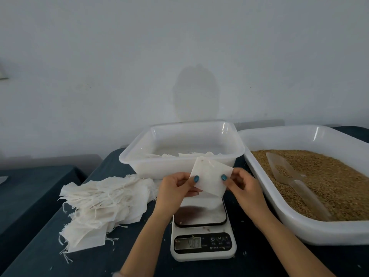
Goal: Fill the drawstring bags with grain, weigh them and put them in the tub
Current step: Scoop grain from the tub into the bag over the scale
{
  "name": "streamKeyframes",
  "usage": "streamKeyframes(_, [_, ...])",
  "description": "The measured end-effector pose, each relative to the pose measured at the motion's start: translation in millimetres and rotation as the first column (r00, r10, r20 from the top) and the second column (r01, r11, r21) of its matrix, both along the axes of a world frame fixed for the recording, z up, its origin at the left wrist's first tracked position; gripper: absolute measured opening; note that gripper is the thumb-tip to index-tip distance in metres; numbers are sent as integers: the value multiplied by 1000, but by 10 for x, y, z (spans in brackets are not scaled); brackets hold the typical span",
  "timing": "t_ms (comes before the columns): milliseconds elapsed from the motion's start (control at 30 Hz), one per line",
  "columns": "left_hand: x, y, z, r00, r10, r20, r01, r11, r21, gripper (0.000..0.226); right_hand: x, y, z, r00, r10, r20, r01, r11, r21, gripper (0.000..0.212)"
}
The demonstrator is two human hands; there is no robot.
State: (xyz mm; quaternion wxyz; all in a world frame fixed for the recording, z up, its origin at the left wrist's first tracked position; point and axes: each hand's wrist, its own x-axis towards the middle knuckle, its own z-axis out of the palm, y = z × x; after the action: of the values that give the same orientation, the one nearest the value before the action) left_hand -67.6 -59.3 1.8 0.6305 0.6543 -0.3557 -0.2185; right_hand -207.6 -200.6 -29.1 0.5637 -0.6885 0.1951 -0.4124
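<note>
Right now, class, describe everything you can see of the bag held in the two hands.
The bag is a small, flat, white square of thin, cloth-like material, and it looks empty. A pale drawstring hangs from its upper edge. It is tilted, with one corner lowest. The left hand pinches its left side and the right hand its right side, thumbs on the front. It is held above the scale, in front of the tub.

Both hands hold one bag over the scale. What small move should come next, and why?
Probably open the mouth of the bag. It looks flat and empty, pinched between the left hand and the right hand, while the scoop lies in the grain, not yet picked up.
</note>
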Motion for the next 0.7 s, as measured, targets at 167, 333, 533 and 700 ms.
streamKeyframes(167, [-50, 5, -16, 968, 172, 183, -165, 985, -57, 9, -35, 84, 39, 983, -165, 79, 179, 956, -233, 27])
streamKeyframes(333, [-123, 46, 14, 828, 295, 476, -270, 955, -123, 16, -26, 257, 87, 999, -36, 24, 43, 892, -451, 18])
streamKeyframes(533, [-119, 85, 4, 269, 371, 889, -219, 922, -318, 29, 8, 378, 138, 997, 7, 71, 20, 925, -381, 28])
streamKeyframes(700, [-150, 33, -40, 99, 384, 918, -171, 915, -364, 34, -1, 421, 124, 969, -228, 90, 235, 762, -604, 17])
